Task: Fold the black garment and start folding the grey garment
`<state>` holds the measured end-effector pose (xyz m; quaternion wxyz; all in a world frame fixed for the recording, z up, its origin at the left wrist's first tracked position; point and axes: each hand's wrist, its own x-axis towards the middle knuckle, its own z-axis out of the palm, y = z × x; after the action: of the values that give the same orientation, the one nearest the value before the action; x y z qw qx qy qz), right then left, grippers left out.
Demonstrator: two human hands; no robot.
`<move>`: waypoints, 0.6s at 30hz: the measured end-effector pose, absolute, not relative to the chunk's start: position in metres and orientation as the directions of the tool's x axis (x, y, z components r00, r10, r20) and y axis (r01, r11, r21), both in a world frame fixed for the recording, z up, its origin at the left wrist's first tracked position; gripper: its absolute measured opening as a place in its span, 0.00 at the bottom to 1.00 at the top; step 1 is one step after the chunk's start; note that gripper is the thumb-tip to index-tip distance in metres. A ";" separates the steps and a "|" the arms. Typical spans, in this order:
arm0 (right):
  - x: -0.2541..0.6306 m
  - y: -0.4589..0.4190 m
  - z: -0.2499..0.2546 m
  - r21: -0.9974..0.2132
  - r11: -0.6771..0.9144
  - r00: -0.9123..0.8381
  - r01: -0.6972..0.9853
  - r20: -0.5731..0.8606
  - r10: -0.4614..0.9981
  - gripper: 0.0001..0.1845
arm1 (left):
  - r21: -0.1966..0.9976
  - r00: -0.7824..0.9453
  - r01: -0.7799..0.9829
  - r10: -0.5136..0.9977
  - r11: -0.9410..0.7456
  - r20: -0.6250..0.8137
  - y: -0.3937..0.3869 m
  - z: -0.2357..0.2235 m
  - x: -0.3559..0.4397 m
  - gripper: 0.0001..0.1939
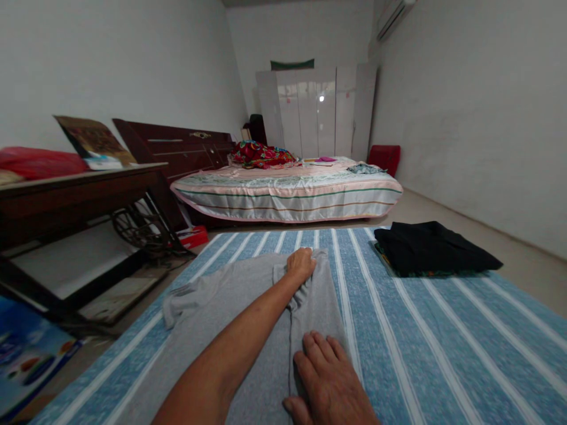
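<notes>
While the left hand (302, 263) reaches across to the far edge of a gray shirt (252, 307), near the center of the frame, the right hand (330, 378) lies palm down on the cloth at the lower center. The left fingers are curled in and seem to pinch the fabric, though their tips are hard to make out; the right fingers are slightly spread, with the thumb held apart.

Plain and light in tone, the shirt runs from the center to the bottom of the frame. A short sleeve points out to the left, a strip along the right side lies folded over the body, and small creases bunch just below the left hand.

Under it is a surface with a blue cover (398, 348) striped in white. Toward the right of the frame, a folded black garment (434, 248) rests on patterned cloth (385, 262).

Beyond, in the upper middle, stand a bed (283, 195) with a pale striped sheet, a red floral blanket (261, 154) and, farther back, a glossy pale wardrobe (310, 112). A dark table (84, 183) bearing a red bag (39, 162) occupies the left side.
</notes>
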<state>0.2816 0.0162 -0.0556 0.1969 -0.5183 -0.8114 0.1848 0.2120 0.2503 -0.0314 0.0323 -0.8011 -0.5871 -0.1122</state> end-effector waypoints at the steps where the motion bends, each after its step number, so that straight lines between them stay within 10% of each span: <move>1: 0.282 0.016 -0.055 -0.505 0.395 -0.387 0.768 0.127 0.913 0.29 | 0.079 0.299 0.943 0.927 -0.323 0.225 0.249 -0.030 0.213 0.10; 18: 0.286 0.013 -0.044 -0.516 0.405 -0.386 0.755 0.150 0.910 0.27 | 0.163 0.213 0.964 0.977 -0.212 0.007 0.275 0.004 0.207 0.20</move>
<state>0.2859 0.0131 -0.0438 0.2096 -0.5129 -0.8117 0.1852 0.2069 0.2748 0.0040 -0.0615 -0.7764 -0.6249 -0.0543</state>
